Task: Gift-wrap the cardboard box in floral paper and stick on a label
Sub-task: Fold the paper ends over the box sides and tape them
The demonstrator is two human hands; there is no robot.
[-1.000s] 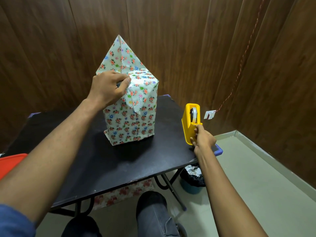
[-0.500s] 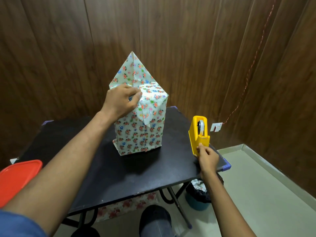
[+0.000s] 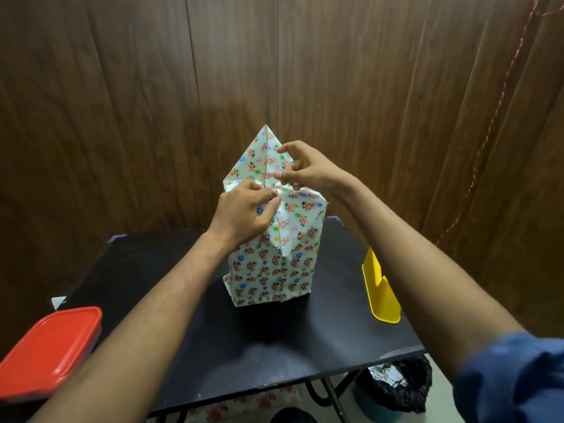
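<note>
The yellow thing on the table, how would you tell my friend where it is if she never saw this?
Find the black table in front of the brown wooden wall. A tall box wrapped in white floral paper stands upright in its middle. To the right of that box, near the table's right edge, stands the bright yellow plastic tape dispenser; it is the only yellow thing there, plain and wedge-shaped.

No readable text, brand, number or sign anywhere in view. Floral paper (image 3: 274, 270) on the box carries only a flower print, no lettering. Yellow tape dispenser (image 3: 381, 294) and red lid (image 3: 52, 349) are plain, unmarked.
</note>
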